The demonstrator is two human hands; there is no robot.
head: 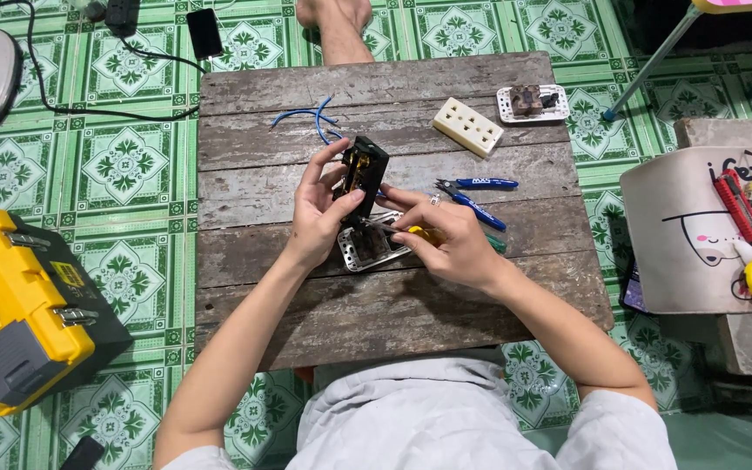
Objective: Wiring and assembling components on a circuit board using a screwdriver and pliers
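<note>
A black socket body [364,172] is clamped upright in the fingers of the left hand [319,209], thumb on its near face and the other fingers wrapped behind. Just right of it, the fingers of the right hand [450,239] are closed on a yellow-handled screwdriver [424,233], whose tip is aimed at the base of the socket body. Directly beneath the fingers a metal plate [367,248] lies on the bench [376,305]. Beyond the right fingers blue-handled cutters [476,196] are seen, with a cream socket strip [467,127] farther off and blue wires [315,117] behind the left fingers. A slip of the tip could probably occur if the body tilts, since it is held off the bench by one hand only.
</note>
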